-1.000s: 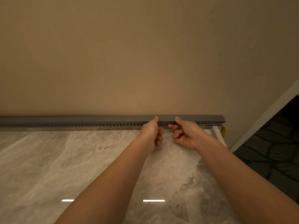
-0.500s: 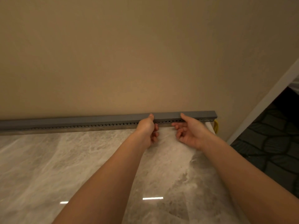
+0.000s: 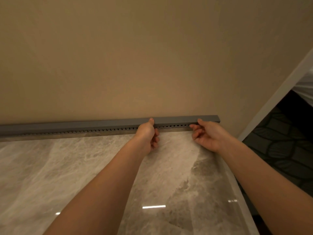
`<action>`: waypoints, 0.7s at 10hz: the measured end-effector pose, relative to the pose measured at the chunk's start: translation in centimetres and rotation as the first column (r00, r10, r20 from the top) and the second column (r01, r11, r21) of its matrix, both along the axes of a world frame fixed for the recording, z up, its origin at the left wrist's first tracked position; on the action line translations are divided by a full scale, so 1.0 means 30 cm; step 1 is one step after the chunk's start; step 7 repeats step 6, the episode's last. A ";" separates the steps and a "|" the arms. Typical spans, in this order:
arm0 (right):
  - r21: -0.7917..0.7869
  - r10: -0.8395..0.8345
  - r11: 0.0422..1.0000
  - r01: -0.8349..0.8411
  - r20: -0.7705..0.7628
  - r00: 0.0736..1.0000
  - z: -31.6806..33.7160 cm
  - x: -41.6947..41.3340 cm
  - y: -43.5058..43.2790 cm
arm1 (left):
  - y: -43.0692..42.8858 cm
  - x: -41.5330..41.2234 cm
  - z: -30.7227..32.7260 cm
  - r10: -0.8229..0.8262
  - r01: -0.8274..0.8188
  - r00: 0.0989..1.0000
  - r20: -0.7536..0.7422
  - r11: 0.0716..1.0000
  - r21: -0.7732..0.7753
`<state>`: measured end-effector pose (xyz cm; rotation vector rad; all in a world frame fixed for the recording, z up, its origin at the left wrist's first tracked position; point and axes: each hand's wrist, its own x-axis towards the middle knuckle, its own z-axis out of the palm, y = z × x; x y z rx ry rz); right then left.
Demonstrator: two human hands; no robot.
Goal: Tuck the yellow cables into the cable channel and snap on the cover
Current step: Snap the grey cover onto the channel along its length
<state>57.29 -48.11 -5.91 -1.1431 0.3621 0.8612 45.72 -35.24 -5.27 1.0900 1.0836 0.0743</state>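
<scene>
Dim warm light, glare streaks, soft focus

Glossy grey-and-cream marble table (image 3: 76,175) takes up the bottom, with a bright light reflection (image 3: 153,207) toward its near edge. A plain beige wall (image 3: 135,56) runs along its back edge. Past the right edge there's slanting white trim (image 3: 274,100) and dark patterned floor (image 3: 284,150).

The channel (image 3: 84,127) runs off the left edge, and its cover (image 3: 177,119) hides the inside. The left hand (image 3: 146,134) blocks a stretch of it, and its fingers (image 3: 156,139) curl behind the palm, so their contact cannot be told. The bottom edge cuts both forearms (image 3: 105,184), and the right edge cuts an unclear white shape (image 3: 304,89).
</scene>
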 end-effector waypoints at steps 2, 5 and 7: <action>-0.050 -0.030 0.998 0.035 0.106 0.994 -0.028 -0.021 0.015 | -0.023 -0.039 0.010 -0.042 0.042 0.999 -0.008 0.999 0.025; -0.060 0.049 0.997 -0.040 0.166 0.985 -0.016 -0.139 -0.002 | -0.067 -0.222 0.067 -0.186 0.191 0.982 -0.041 0.964 0.185; -0.082 0.167 0.985 -0.154 0.196 0.966 0.020 -0.219 -0.021 | -0.080 -0.309 0.104 -0.203 0.201 0.979 -0.019 0.946 0.253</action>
